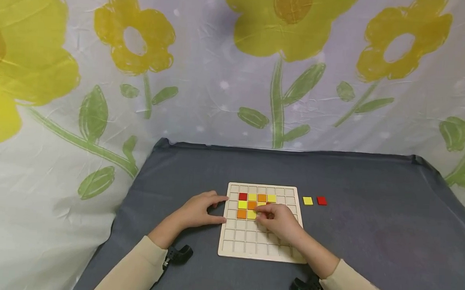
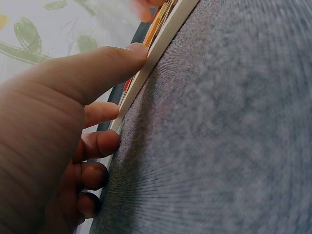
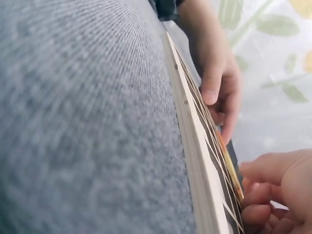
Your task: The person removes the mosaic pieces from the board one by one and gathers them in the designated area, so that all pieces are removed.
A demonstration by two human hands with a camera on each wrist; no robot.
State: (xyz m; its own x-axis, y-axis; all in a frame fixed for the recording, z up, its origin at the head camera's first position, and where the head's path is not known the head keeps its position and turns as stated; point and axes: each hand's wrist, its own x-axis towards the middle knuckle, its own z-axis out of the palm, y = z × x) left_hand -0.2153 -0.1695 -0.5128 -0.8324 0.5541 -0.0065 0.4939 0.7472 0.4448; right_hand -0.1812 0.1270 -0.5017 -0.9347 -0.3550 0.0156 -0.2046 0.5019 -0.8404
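A square wooden grid board point(image 1: 233, 247) lies on the dark cloth. Its upper rows hold red, yellow and orange square tiles, among them a red tile point(image 1: 243, 196) and an orange tile point(image 1: 241, 214). Against the board's left edge rest the thumb and fingertips of my left hand point(image 1: 202, 209), spread apart. Over the tiles bends my right hand point(image 1: 279, 222), thumb and forefinger tips close to a yellow tile point(image 1: 251, 215) in the third row. Whether a tile sits between those fingertips is hidden. The right wrist view shows the right hand's curled fingers point(image 3: 257, 213) low at the board's surface.
Right of the board, a loose yellow tile point(image 1: 308, 201) and a loose red tile point(image 1: 322, 201) lie on the dark cloth point(image 1: 368, 237). Behind the table hangs a flower-printed curtain point(image 1: 203, 96). Each wrist wears a black camera mount point(image 1: 180, 255).
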